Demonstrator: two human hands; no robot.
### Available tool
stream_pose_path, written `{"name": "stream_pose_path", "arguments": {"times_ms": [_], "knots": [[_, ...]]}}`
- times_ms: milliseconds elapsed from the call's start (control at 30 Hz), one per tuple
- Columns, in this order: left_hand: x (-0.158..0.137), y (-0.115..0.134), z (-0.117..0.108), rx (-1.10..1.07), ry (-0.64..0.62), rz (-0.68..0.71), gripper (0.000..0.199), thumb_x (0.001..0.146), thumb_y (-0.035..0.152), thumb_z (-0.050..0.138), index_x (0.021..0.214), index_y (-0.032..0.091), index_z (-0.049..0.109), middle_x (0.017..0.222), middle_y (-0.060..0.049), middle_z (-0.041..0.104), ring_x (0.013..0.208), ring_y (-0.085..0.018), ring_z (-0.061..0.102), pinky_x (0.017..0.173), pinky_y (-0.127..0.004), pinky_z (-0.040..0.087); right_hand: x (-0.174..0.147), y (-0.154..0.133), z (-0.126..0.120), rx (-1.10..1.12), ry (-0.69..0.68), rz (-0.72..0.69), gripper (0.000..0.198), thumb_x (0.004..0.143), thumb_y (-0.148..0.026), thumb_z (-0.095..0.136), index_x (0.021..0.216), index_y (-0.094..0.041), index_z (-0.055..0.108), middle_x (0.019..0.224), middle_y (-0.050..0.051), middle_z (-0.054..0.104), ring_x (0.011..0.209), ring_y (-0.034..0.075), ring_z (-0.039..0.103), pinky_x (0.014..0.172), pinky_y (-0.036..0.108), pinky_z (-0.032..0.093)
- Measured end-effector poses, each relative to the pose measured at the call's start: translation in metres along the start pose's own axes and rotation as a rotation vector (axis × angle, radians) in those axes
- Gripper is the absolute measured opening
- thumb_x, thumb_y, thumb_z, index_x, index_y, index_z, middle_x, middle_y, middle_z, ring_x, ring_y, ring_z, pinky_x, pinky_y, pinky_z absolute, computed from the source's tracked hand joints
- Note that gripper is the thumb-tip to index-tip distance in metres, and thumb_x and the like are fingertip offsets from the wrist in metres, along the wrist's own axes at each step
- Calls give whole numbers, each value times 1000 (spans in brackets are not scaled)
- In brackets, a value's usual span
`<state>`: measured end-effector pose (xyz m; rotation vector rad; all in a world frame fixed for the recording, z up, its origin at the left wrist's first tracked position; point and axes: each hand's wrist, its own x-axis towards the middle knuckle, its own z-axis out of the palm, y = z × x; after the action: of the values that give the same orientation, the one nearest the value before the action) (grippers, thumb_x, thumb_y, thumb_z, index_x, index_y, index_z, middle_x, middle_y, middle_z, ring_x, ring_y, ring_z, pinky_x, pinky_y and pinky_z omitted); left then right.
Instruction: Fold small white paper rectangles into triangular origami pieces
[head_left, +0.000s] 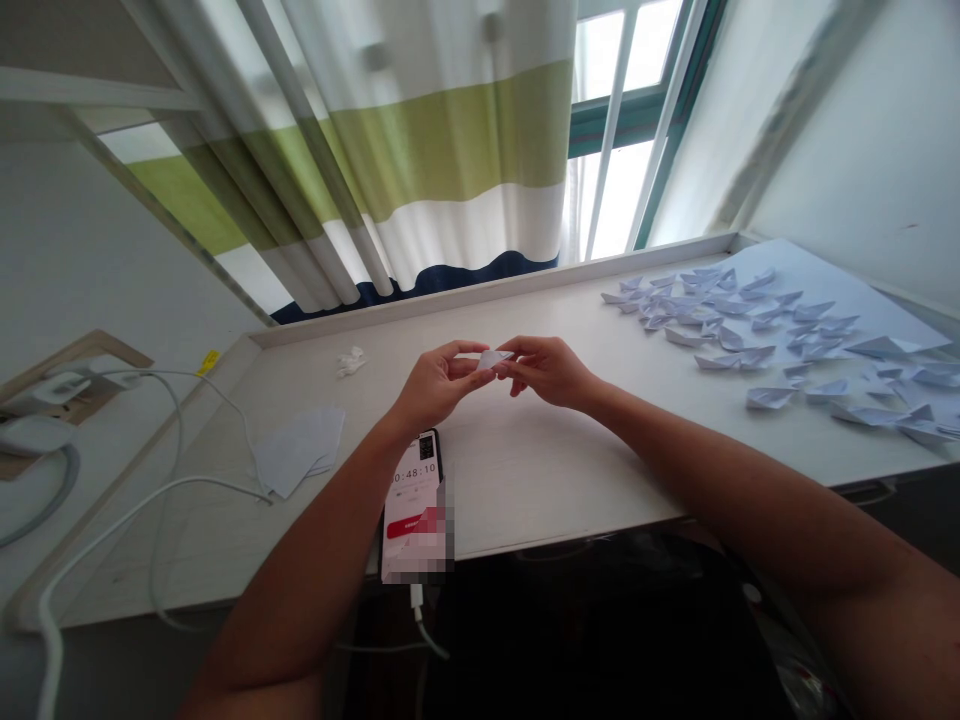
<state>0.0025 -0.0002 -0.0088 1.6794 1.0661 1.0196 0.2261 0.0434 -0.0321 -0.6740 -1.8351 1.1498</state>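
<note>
Between my two hands, above the middle of the desk, is a small folded white paper. My left hand pinches its left side between thumb and fingers. From the right, my right hand grips the other end with its fingertips. Fingers cover part of the paper, so its full shape is hidden. To the right lie several folded paper boats, spread in a loose cluster. A few flat white paper sheets rest on the desk to the left.
Below my left forearm a phone shows a running timer, with a cable plugged into its lower end. White cables cross the left side near a power strip. A crumpled tissue sits near the desk's back edge, before a curtain.
</note>
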Motion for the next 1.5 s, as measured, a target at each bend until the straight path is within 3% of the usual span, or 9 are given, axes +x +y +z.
{"name": "stream_pose_path", "arguments": {"times_ms": [200, 400, 600, 733, 833, 967, 1100, 1300, 1500], "knots": [[2, -6, 0, 59, 3, 21, 64, 93, 60, 80, 137, 15, 71, 112, -17, 86, 108, -30, 82, 91, -41, 61, -1, -2, -2, -201, 2, -42, 33, 95, -51, 76, 102, -19, 78, 86, 5, 80, 64, 17, 74, 63, 33, 62], [-1, -5, 9, 203, -13, 101, 58, 100, 52, 72, 147, 19, 65, 124, -15, 84, 111, -29, 80, 97, -43, 62, -3, -3, 13, -402, 140, -26, 10, 94, -27, 71, 101, -21, 73, 87, 4, 79, 66, 19, 74, 64, 31, 56], [-5, 1, 12, 595, 44, 148, 55, 103, 39, 62, 155, 20, 61, 134, -15, 80, 117, -33, 80, 97, -44, 63, -3, -4, 20, -491, 166, -20, 16, 90, -17, 71, 105, -22, 73, 89, 3, 79, 70, 20, 76, 69, 30, 53], [-8, 8, 12, 782, 131, 171, 52, 100, 38, 66, 149, 22, 67, 125, -13, 84, 104, -32, 83, 95, -46, 63, -3, -11, 24, -614, 193, -25, 14, 92, -19, 71, 105, -22, 72, 89, 4, 80, 76, 23, 77, 75, 33, 51], [-9, 12, 13, 854, 190, 164, 49, 100, 35, 66, 146, 22, 71, 114, -11, 86, 97, -32, 83, 94, -46, 62, -3, -14, 28, -657, 218, 12, 22, 95, -24, 71, 118, -22, 70, 91, 6, 81, 77, 25, 76, 75, 34, 49], [-8, 11, 12, 762, 237, 146, 43, 101, 37, 67, 139, 20, 77, 103, -12, 87, 93, -31, 83, 92, -43, 62, -3, -17, 31, -680, 251, 53, 27, 98, -28, 71, 123, -21, 65, 87, 6, 80, 73, 26, 73, 70, 34, 45], [-6, 10, 11, 489, 257, 174, 36, 97, 41, 74, 123, 17, 83, 103, -12, 87, 96, -28, 84, 92, -41, 65, -4, -15, 29, -676, 215, -50, 16, 102, -32, 68, 115, -23, 64, 88, 5, 80, 69, 21, 71, 65, 30, 43], [-7, 15, 15, 156, 334, 128, 26, 92, 36, 80, 105, 15, 84, 89, -10, 86, 77, -23, 82, 76, -37, 69, -5, -6, 22, -606, 176, -311, 17, 103, -25, 60, 119, -21, 65, 104, 6, 81, 76, 18, 74, 66, 29, 54], [-5, 12, 15, 128, 357, 151, 24, 92, 35, 80, 104, 15, 84, 89, -9, 85, 77, -23, 82, 76, -37, 69, -5, -6, 19, -470, 138, -364, 17, 100, -23, 60, 116, -22, 64, 108, 8, 79, 87, 21, 77, 77, 38, 65]]}}
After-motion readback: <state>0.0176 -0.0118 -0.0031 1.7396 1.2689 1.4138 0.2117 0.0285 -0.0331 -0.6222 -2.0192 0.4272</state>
